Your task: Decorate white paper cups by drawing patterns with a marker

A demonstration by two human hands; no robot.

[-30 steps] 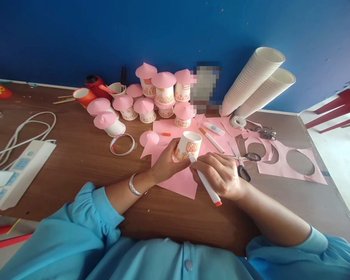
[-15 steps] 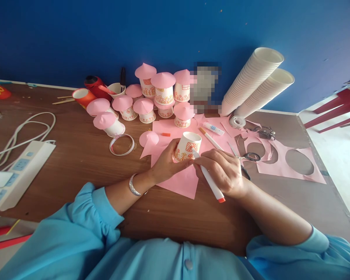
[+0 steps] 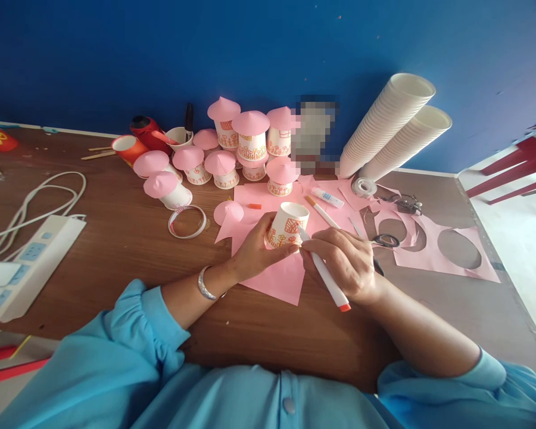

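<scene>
A white paper cup (image 3: pixel 280 229) with orange flowers and a crosshatched window drawn on it is gripped in my left hand (image 3: pixel 255 253), open end up and slightly tilted. In my right hand (image 3: pixel 346 262) is a white marker (image 3: pixel 328 279) with an orange end, its tip at the cup's wall by the drawn window. Beneath the hands lies pink paper (image 3: pixel 282 286). A small orange cap (image 3: pixel 254 206) rests on it, close to a pink paper cone (image 3: pixel 228 212). Another marker (image 3: pixel 322 211) and a glue stick (image 3: pixel 329 197) lie behind the cup.
Several decorated cups with pink cone roofs (image 3: pixel 251 123) stand at the back. Two tall stacks of paper cups (image 3: pixel 388 122) lean against the blue wall. Scissors (image 3: pixel 385 240) and cut pink scraps (image 3: pixel 451 271) lie right; a tape roll (image 3: pixel 186 221) and power strip (image 3: pixel 40 262) are left.
My right hand and the marker have shifted slightly right along the cup. The drawn window has more orange lines. My left hand holds the cup in the same place.
</scene>
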